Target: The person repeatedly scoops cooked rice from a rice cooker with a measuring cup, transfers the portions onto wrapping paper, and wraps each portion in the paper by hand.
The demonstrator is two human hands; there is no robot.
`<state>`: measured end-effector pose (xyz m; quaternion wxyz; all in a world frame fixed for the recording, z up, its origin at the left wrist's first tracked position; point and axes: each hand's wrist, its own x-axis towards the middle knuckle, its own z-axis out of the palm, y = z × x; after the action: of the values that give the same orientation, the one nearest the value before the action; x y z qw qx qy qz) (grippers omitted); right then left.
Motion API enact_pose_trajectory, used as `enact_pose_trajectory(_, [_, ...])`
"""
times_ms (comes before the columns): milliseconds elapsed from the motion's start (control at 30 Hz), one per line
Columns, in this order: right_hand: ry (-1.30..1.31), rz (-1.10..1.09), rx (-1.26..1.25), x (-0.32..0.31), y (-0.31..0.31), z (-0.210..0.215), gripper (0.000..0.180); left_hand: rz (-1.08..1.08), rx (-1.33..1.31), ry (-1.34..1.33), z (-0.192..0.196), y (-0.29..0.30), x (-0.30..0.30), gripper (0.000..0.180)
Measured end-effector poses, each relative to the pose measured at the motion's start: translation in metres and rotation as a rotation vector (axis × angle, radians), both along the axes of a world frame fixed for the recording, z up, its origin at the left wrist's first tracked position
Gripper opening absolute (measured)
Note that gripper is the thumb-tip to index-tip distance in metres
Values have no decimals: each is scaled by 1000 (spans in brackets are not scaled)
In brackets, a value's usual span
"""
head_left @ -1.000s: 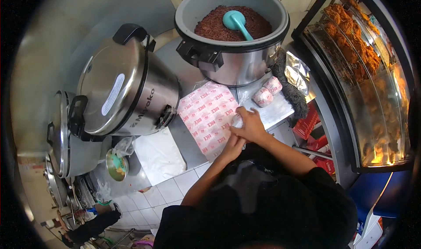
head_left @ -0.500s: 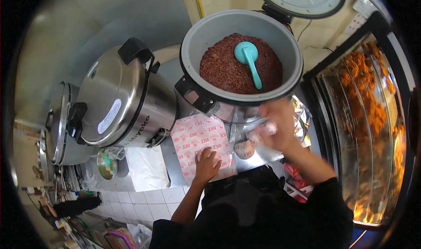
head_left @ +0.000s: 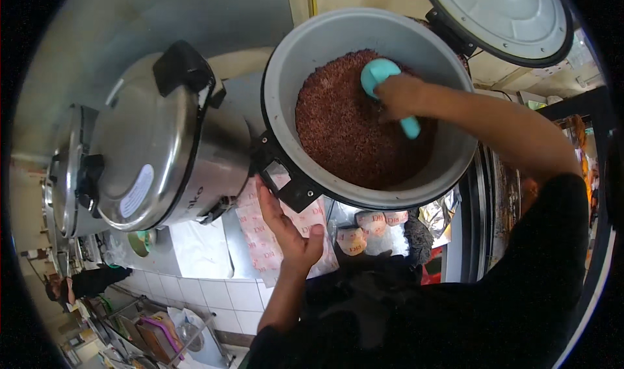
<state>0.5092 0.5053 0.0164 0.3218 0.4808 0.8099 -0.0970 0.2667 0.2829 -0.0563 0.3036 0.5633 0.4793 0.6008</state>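
My right hand [head_left: 403, 98] reaches down into a large open rice cooker [head_left: 275, 99]. Its fingers are closed round the handle of a turquoise rice scoop [head_left: 376, 74], which lies on reddish-brown rice [head_left: 338, 115]. The fingertips are partly hidden. My left hand [head_left: 294, 236] is raised at the front of the cooker, fingers stretched out and thumb apart, with its fingertips close to the black latch [head_left: 286, 180]; whether they touch cannot be made out. Beneath that hand lies pink-and-white printed wrapping paper [head_left: 257, 249] on the metal counter.
Several paper-wrapped bundles [head_left: 351, 241] sit right of the paper. A closed steel cooker [head_left: 140, 135] stands at left, with white sheets [head_left: 201, 249] before it. The raised lid [head_left: 504, 18] is behind; a glass food cabinet [head_left: 504, 193] stands right. A person [head_left: 97, 283] is far left.
My right hand has moved from the wrapped bundles up into the cooker and taken hold of the scoop. My left hand has lifted off the paper toward the latch. The view has shifted.
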Motion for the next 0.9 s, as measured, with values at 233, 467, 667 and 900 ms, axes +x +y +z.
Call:
enact_pose_trajectory(233, [-295,191,308,31,8,52,66,3,90,152,-11,19,7,124])
enact_pose_trajectory(467, [-423,-31,179,22,-50,51,52,-21,143,135,-13,24,14,123])
enact_pose_trajectory(667, [-246,49,-50,14,-71,50,49,-2,159,107,-15,26,13,119])
enact_pose_trajectory(900, [-367,9,144,18,-17,39,54,-44,171,38,-17,26,16,116])
